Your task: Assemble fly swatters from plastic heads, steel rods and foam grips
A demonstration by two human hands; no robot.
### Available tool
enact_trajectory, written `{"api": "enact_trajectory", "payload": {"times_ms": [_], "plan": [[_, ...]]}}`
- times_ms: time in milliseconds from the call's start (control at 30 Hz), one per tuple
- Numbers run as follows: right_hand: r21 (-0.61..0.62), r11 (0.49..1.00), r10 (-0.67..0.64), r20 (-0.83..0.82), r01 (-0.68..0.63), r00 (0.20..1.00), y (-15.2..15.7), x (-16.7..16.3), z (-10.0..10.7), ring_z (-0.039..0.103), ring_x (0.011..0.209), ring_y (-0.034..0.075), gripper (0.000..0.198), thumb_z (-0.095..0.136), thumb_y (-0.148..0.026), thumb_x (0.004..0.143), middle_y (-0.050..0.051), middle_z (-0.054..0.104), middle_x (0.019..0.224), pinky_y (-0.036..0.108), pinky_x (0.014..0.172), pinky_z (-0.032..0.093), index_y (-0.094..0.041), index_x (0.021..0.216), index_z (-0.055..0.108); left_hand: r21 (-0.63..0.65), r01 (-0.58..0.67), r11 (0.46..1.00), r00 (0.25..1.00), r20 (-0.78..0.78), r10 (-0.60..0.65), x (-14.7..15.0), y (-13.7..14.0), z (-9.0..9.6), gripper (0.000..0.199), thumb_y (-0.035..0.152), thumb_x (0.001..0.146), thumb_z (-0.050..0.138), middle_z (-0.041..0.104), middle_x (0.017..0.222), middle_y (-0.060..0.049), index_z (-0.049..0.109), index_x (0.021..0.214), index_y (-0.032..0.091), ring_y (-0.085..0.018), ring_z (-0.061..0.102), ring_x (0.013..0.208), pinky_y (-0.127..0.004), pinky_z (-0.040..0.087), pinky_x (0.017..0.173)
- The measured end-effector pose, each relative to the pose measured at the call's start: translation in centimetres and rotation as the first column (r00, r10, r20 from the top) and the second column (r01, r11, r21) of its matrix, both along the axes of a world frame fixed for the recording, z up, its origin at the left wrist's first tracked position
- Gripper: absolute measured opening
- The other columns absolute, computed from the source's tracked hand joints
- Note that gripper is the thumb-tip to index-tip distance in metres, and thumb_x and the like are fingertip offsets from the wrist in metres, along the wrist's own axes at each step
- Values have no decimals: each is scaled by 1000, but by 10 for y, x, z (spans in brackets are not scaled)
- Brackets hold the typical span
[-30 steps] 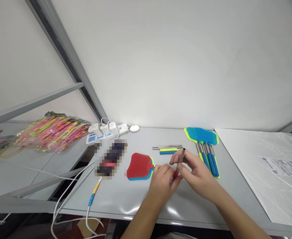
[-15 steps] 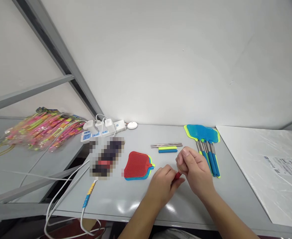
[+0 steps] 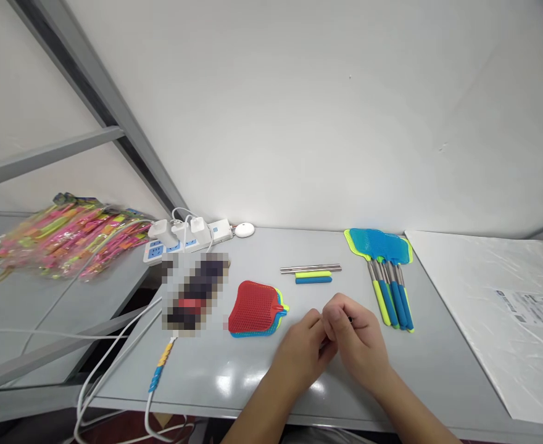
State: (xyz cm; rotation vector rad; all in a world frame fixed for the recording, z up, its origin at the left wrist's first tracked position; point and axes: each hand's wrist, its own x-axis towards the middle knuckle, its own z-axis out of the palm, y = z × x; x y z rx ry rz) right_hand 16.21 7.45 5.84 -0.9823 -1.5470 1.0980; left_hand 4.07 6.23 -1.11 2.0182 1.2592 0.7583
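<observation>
My left hand (image 3: pixel 303 353) is closed, its fingers pressed against the right hand over the table. The red handle grip seen in it a moment ago is now hidden by the fingers. My right hand (image 3: pixel 361 345) makes a fist around a thin tube, of which only a small dark end (image 3: pixel 350 319) shows. To the left lie stacked fly swatter heads, a red one (image 3: pixel 255 308) over a blue and a yellow one. Behind the hands lie metal tubes (image 3: pixel 311 268), a yellow grip (image 3: pixel 313 274) and a blue grip (image 3: pixel 314 280).
Several assembled fly swatters (image 3: pixel 382 245) are piled at right, beside a white plastic bag (image 3: pixel 475 296). On the left are a pixelated object (image 3: pixel 197 293), a power strip (image 3: pixel 183 243) with chargers, white cables (image 3: pixel 114 361) and bagged colourful items (image 3: pixel 81 237).
The right hand has come down and left against my left hand, and the red grip between them has gone out of sight. The view has shifted slightly.
</observation>
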Motion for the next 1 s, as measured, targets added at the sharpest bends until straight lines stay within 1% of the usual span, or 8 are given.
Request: {"api": "enact_trajectory", "payload": {"times_ms": [200, 333, 433, 567, 700, 833, 900, 1000], "plan": [[-14, 999, -36, 9, 36, 999, 0, 2, -2, 41, 53, 9, 38, 46, -40, 97, -5, 46, 57, 22, 50, 33, -20, 64, 48, -12, -3, 1000, 1000, 6, 3, 1, 1, 3, 17, 16, 85, 53, 62, 97, -3, 62, 98, 21, -18, 61, 83, -26, 47, 67], [-94, 995, -25, -45, 21, 999, 1, 1, -4, 39, 52, 9, 36, 48, -42, 96, -5, 44, 57, 21, 49, 33, -20, 67, 50, 2, -13, 1000, 999, 53, 13, 2, 1, 4, 17, 13, 84, 53, 62, 95, -4, 62, 95, 21, -18, 62, 84, -27, 48, 69], [-157, 987, -42, -125, 22, 991, 1, 0, -8, 38, 51, 9, 31, 51, -43, 94, -6, 42, 57, 21, 48, 33, -21, 72, 51, 41, -22, 999, 996, 86, 18, 2, 0, 5, 14, 13, 85, 53, 62, 96, -5, 62, 93, 19, -18, 62, 85, -28, 49, 71], [-140, 989, -74, -133, 55, 988, -2, -3, -15, 45, 56, 10, 22, 56, -40, 91, -5, 48, 65, 22, 51, 40, -22, 80, 52, 167, -51, 985, 995, 93, 35, 1, 0, 3, 17, 13, 86, 51, 64, 97, -7, 63, 98, 18, -18, 61, 82, -28, 50, 69], [24, 991, -136, 78, 134, 988, -10, -4, -31, 56, 80, 15, 12, 50, -33, 94, 2, 59, 88, 27, 70, 48, -22, 97, 56, 244, -73, 967, 996, 72, 57, 4, 0, 0, 22, 14, 85, 52, 66, 95, -7, 64, 104, 19, -19, 61, 82, -30, 51, 68], [196, 971, -189, 264, 139, 946, -21, 6, -49, 61, 88, 18, 19, 42, -28, 96, 5, 63, 93, 30, 79, 49, -21, 96, 59, 281, -70, 957, 998, 24, 66, 0, -5, 3, 18, 21, 88, 56, 66, 95, -7, 66, 103, 20, -21, 59, 86, -34, 50, 76], [239, 960, -218, 324, 143, 921, -24, 13, -54, 63, 87, 18, 22, 40, -29, 97, 5, 66, 94, 30, 77, 50, -21, 101, 60, 317, -39, 947, 997, -53, 59, -13, -12, 6, 12, 29, 89, 59, 64, 86, -6, 68, 93, 21, -21, 56, 83, -36, 47, 78], [299, 953, -202, 515, 47, 833, -24, 22, -56, 65, 85, 18, 32, 43, -33, 98, 4, 68, 94, 29, 74, 51, -24, 124, 58, 384, -75, 920, 972, -180, 154, -49, -22, 11, 25, 36, 93, 55, 60, 75, -4, 66, 78, 20, -20, 53, 79, -37, 44, 78]]}}
